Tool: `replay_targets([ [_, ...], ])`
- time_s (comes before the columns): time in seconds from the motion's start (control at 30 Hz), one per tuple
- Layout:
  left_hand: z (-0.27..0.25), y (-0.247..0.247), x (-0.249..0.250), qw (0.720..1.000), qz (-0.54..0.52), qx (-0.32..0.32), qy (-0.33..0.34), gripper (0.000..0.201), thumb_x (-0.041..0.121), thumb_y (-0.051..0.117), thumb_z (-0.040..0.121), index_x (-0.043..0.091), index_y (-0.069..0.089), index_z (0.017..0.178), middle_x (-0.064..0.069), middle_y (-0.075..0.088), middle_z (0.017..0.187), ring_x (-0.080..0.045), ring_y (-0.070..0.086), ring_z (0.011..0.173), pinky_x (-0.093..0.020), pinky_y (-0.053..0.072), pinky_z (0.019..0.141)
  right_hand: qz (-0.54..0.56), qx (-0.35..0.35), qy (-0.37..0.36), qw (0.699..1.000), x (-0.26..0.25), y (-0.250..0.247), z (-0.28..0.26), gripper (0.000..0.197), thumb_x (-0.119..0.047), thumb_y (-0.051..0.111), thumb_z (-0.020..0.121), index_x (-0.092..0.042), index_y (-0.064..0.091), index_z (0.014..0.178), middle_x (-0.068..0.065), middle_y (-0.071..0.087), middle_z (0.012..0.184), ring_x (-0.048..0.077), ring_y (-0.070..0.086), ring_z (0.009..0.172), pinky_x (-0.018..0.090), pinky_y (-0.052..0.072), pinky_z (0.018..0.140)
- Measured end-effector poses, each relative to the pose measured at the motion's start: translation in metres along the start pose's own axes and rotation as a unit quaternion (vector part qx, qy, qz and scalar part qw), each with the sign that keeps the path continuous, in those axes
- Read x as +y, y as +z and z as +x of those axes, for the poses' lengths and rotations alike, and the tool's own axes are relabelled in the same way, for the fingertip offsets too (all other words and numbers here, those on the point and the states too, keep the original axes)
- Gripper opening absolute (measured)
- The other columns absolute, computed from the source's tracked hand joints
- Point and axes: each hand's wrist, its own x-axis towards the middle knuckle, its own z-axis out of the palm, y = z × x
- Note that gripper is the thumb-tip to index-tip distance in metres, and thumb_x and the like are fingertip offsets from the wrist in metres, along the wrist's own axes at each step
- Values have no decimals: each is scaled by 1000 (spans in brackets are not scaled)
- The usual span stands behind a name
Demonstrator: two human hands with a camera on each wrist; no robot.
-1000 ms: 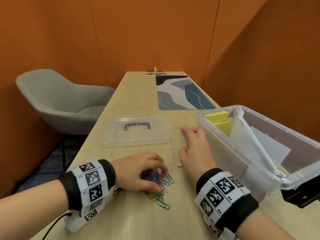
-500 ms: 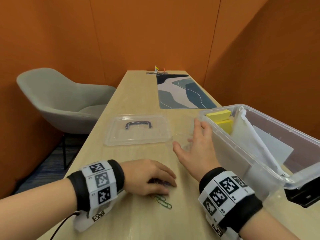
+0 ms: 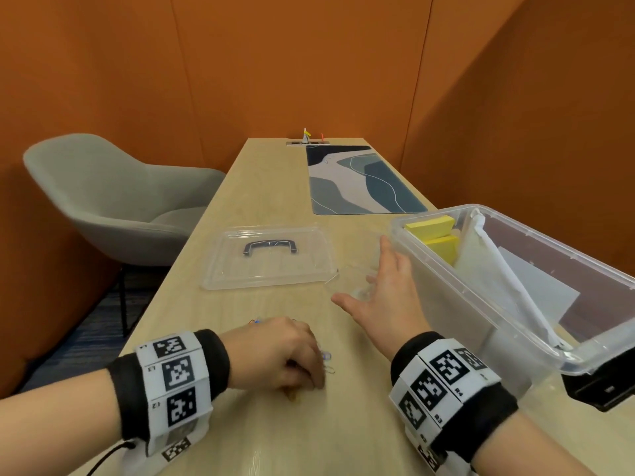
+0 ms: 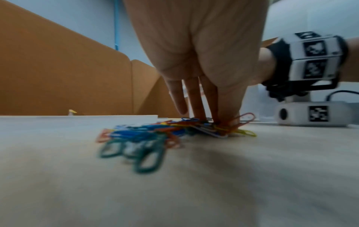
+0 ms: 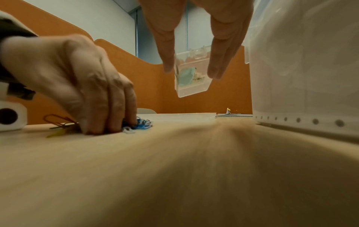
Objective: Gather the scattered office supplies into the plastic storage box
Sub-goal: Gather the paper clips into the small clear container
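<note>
Several coloured paper clips (image 4: 143,135) lie heaped on the wooden table under my left hand (image 3: 309,376), whose curled fingers and thumb close on the heap; only a few clips (image 3: 326,359) peek out in the head view. My right hand (image 3: 360,273) pinches a small clear plastic case (image 5: 191,76) between thumb and fingers, tilted and off the table. It hovers just left of the clear plastic storage box (image 3: 464,304), which holds yellow sticky notes (image 3: 433,226) and white sheets (image 3: 481,255).
The box's clear lid (image 3: 271,259) with a dark handle lies on the table beyond my hands. A patterned desk mat (image 3: 357,180) sits further back. A grey chair (image 3: 113,201) stands left of the table. Orange walls close in behind and to the right.
My left hand has raked the spread clips toward me into a tight heap under its fingers. My right hand has lifted the clear case off the table and moved it forward beside the box.
</note>
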Motion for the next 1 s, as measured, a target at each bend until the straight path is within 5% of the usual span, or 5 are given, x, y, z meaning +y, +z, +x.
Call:
replay_targets([
  [0.17,-9,-20,-13,989,13,69,-131,42,52,69,72,37,64,112,21,55,121,5,41,113,-17,35,100,0,6,-15,1000,-3,4,4,101,-21,75,74,-25,6,147,2,26,140,16,47,122,15,33,87],
  [0.3,-10,-23,-17,968,49,-74,-234,89,65,72,58,50,31,136,21,25,144,-5,21,133,-34,24,114,11,1,-30,999,-5,9,7,106,-19,78,69,-26,8,147,1,28,142,17,45,125,20,36,96],
  [0.43,-8,-21,-16,974,48,-72,-208,68,55,70,70,48,41,132,19,33,138,-6,27,125,-27,27,109,18,-6,-18,1000,-6,9,7,109,-21,81,65,-27,9,146,2,27,146,18,46,125,31,40,104],
  [0.63,-9,-24,-20,976,-28,-23,-216,32,30,69,80,37,65,111,11,52,116,-4,49,107,-23,38,101,36,-13,6,999,-4,8,7,111,-26,82,64,-29,7,146,5,46,136,18,46,124,29,38,100],
  [1.0,-10,-67,-20,957,-134,35,-254,14,29,73,77,39,71,87,2,71,98,-16,64,90,-32,51,89,33,-12,21,999,-2,9,6,112,-31,82,63,-29,7,145,5,48,135,17,49,123,33,43,100],
])
